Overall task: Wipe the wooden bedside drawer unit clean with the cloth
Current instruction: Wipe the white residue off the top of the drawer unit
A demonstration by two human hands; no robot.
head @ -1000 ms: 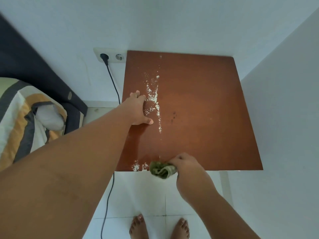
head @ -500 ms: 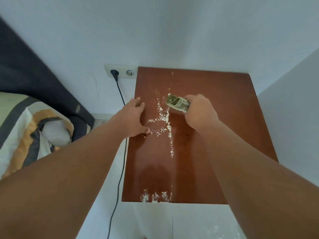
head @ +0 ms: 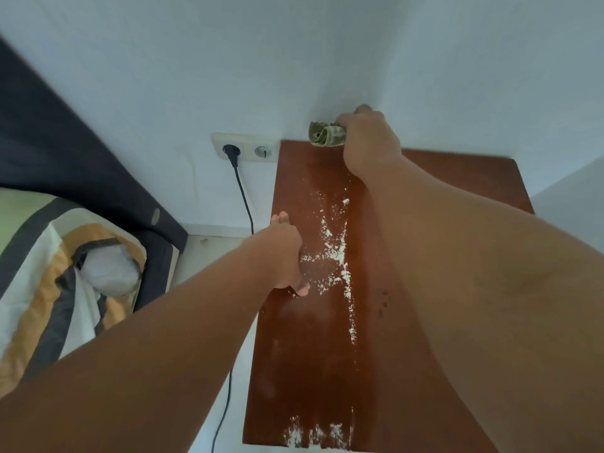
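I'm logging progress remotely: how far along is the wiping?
Done: little; only the top's right part looks powder-free. In hand: the right hand grips the bunched green cloth at the reddish-brown wooden top's back edge; the left hand braces its left edge. Left: white powder mid-top and along the front edge.

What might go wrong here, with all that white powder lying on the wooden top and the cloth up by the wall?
1. A stroke toward the near edge would likely push the white powder off the wooden top onto the floor; some already sits at that edge.
2. The left hand rests beside the powder and may smear it.
3. The bunched cloth in the right hand wipes narrowly, so streaks may remain.
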